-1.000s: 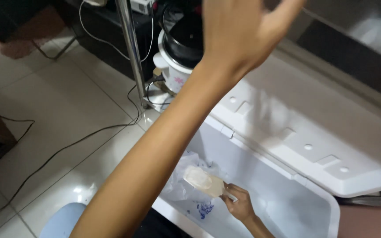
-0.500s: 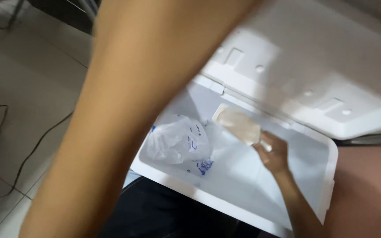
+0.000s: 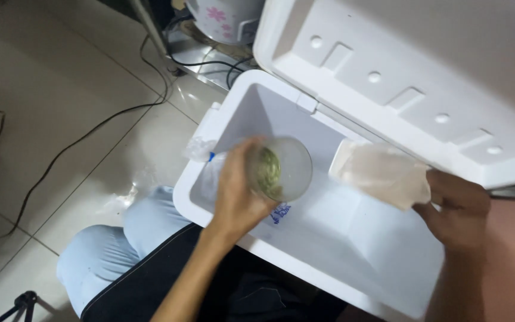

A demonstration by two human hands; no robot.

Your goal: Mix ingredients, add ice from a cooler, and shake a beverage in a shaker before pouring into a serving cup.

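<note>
The white cooler box (image 3: 353,262) sits open on the tiled floor (image 3: 61,89), its lid (image 3: 412,77) thrown back and standing up along the far side, so the whole mouth of the box is free from above. Inside, the pale floor of the box shows bare on the near right, plenty of room there; the far left corner is open too.

The left hand (image 3: 236,200) is over the left half of the box, fingers wrapped round a clear glass (image 3: 281,169). The glass is tipped on its side, its long axis running roughly left to right, rim facing right towards the middle of the box, with something green and leafy visible inside. Under the hand, against the left wall, lies a crumpled clear plastic bag (image 3: 210,173) with blue print, partly hidden by the wrist.

The right hand (image 3: 457,206) is at the right rim, closed on the end of a frosty, pale plastic-wrapped pack (image 3: 382,173). The pack lies long and flat, pointing from the hand up-left towards the hinge edge, just below the lid. Glass and pack are near each other but apart, a clear gap between them.

Outside the box, black cables (image 3: 90,128) trail across the tiles on the left, and a white floral pot (image 3: 225,18) stands beyond the far corner. The person's knees in light blue (image 3: 120,250) press up to the near left wall.
</note>
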